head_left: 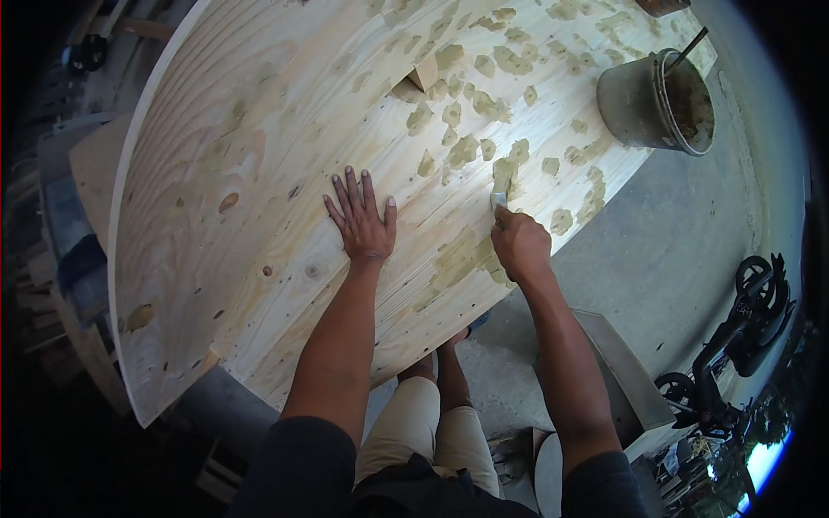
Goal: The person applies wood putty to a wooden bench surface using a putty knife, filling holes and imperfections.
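My left hand [366, 226] lies flat on the pale wooden panel [285, 173], fingers spread, holding nothing. My right hand [522, 244] is closed around a putty knife [499, 200], most of its handle hidden in my fist. The blade touches the wood at the lower end of a smear of tan filler [509, 164]. Many similar filler patches dot the panel's upper and right parts, and a broader smear [462, 262] lies between my two hands. Bare knots show near my left hand.
A dirty bucket [630, 99] with a stick [688, 50] in it stands at the panel's right edge. A small wood block [423, 74] sits on the panel. Below right are a grey box-like bin [617, 371] and a parked motorbike [725, 345] on concrete.
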The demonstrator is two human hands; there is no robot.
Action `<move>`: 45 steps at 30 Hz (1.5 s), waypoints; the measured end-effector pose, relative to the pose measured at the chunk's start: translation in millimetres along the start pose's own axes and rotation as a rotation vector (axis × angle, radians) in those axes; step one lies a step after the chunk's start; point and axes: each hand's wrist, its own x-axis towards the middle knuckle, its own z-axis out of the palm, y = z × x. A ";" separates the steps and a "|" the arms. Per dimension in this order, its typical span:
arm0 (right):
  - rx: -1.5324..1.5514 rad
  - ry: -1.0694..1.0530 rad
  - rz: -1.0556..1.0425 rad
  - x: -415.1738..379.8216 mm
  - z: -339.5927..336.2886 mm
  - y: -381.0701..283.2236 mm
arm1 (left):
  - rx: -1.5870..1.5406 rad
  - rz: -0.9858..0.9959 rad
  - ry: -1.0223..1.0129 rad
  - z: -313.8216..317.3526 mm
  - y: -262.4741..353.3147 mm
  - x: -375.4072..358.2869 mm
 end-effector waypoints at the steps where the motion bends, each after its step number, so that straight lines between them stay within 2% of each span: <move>1: -0.029 -0.033 0.009 -4.3 1.8 -1.6 | 0.000 0.009 0.008 -1.6 1.1 2.6; 7: -0.038 -0.099 0.006 -24.6 -26.0 4.0 | 0.004 0.001 0.004 -0.6 1.2 4.1; 10: 0.018 0.105 0.051 -9.8 -43.6 5.7 | 0.012 0.003 -0.002 -1.4 1.2 1.7; 13: 0.042 0.131 0.045 14.5 -47.9 2.7 | 0.017 0.000 -0.001 -1.4 1.6 3.6; 18: 0.004 -0.048 0.072 4.7 -18.9 5.5 | 0.018 0.003 -0.010 -0.8 1.9 3.2; 22: -0.028 -0.136 0.038 -20.1 -28.0 20.8 | 0.017 0.002 -0.010 0.4 0.8 3.9; 23: 0.055 -0.048 -0.010 -23.7 -37.7 28.7 | 0.033 -0.005 -0.014 1.1 0.8 3.9; 25: 0.333 0.075 0.021 -22.7 -63.1 51.3 | 0.021 0.000 -0.009 0.7 0.9 4.0; 26: 0.460 0.023 0.150 -21.5 -90.2 52.3 | 0.020 0.004 -0.005 -0.4 0.7 4.0; 28: 0.671 0.279 0.059 -9.8 -107.7 90.1 | 0.023 0.007 -0.008 -1.1 1.4 4.6; 31: 0.746 0.662 0.155 2.3 -147.2 114.3 | 0.029 0.009 -0.002 -1.7 2.2 4.5; 33: 0.901 0.864 0.224 22.8 -162.8 144.9 | 0.039 0.015 0.003 -3.2 3.1 3.9; 34: 0.904 0.866 0.231 33.0 -171.2 155.8 | 0.041 0.021 0.000 -2.8 3.3 3.7; 36: 1.260 0.951 0.311 52.9 -185.3 169.2 | 0.044 0.020 -0.001 -2.1 3.2 3.5; 40: 1.330 0.916 0.397 83.7 -189.0 175.1 | 0.051 0.024 0.000 -2.7 4.7 2.9; 45: 1.481 0.885 0.299 95.5 -189.3 179.6 | 0.061 0.019 -0.005 -0.6 4.4 3.0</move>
